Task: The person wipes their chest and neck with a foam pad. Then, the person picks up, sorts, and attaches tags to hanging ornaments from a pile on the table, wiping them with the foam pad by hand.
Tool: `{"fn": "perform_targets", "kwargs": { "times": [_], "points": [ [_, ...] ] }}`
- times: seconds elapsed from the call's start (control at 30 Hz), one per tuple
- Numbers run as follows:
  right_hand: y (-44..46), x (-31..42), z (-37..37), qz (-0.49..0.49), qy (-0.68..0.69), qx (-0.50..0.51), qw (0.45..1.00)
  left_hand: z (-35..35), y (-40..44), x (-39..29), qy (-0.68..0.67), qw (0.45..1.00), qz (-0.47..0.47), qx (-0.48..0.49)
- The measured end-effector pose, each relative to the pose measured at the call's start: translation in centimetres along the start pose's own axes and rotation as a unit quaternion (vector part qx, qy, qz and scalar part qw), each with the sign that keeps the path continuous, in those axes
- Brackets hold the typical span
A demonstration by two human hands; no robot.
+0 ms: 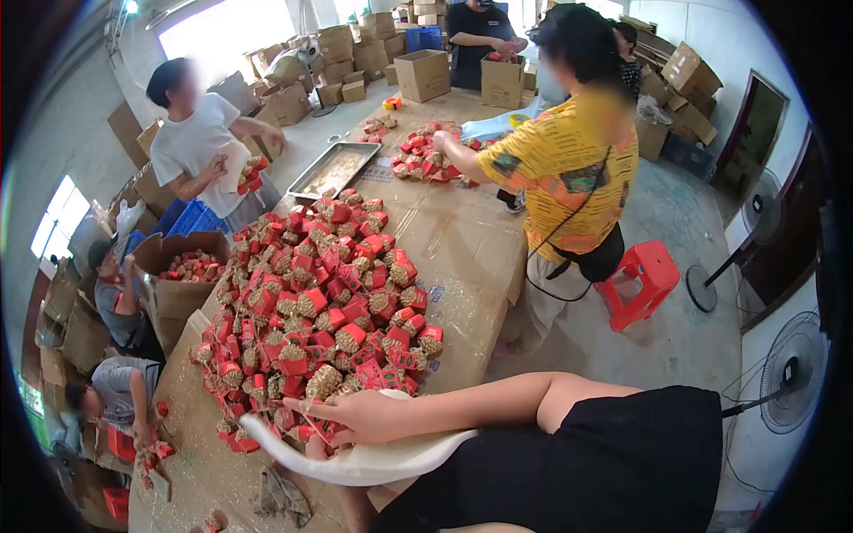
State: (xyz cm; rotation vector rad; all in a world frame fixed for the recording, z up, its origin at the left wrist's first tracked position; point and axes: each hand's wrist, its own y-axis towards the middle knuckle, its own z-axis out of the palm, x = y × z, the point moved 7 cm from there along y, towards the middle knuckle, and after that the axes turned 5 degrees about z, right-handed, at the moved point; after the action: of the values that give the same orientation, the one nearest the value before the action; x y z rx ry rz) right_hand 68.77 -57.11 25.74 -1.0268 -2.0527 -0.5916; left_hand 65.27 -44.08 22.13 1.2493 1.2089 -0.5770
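Observation:
A large heap of small red ornaments (311,302) with gold woven, pinecone-like parts covers much of the table. At its near edge is my right hand (369,417), index finger stretched out and the other fingers curled beside red cords; what they hold is unclear. My left hand (316,447) comes up from below, close to the right one, its fingers mostly hidden. A white curved piece (355,466), its kind unclear, runs in front of my black clothing and overlaps the left wrist.
The cardboard-covered table (466,240) carries a metal tray (333,171) and a grey rag (283,499). A person in yellow (569,160) works across a smaller pile. Other people stand left and back. A carton (187,266) holds ornaments. A red stool (641,280) and fans stand right.

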Motion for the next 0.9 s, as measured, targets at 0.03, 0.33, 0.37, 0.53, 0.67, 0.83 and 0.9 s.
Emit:
{"fn": "perform_targets", "kwargs": {
  "times": [0.03, 0.33, 0.37, 0.53, 0.67, 0.83, 0.9],
  "points": [
    [0.1, -0.2, 0.1, -0.010, -0.013, 0.007, 1.000, 0.1, 0.1, 0.0, -0.001, 1.000, 0.004, -0.008],
    [0.1, -1.4, -3.1, -0.041, 0.014, 0.127, 0.991, 2.2, 1.2, 2.5, 0.082, 0.990, -0.102, 0.058],
    [0.3, -1.6, -3.6, -0.041, 0.015, 0.125, 0.991, 2.4, 1.6, 2.7, 0.095, 0.987, -0.110, 0.064],
    [0.8, -1.3, -7.6, -0.077, 0.099, 0.061, 0.990, 2.0, 3.4, 4.0, 0.089, 0.993, -0.049, 0.054],
    [1.2, -1.2, -9.3, -0.066, 0.140, 0.046, 0.987, 3.6, 3.5, 1.3, 0.055, 0.996, -0.060, 0.023],
    [2.4, -1.9, -11.1, -0.087, 0.181, 0.027, 0.979, 6.5, 3.1, 0.0, -0.003, 0.996, -0.089, 0.031],
    [3.3, -2.4, -11.6, -0.040, 0.237, 0.077, 0.968, 7.7, 3.1, -0.2, -0.027, 0.994, -0.093, 0.052]
  ]
}}
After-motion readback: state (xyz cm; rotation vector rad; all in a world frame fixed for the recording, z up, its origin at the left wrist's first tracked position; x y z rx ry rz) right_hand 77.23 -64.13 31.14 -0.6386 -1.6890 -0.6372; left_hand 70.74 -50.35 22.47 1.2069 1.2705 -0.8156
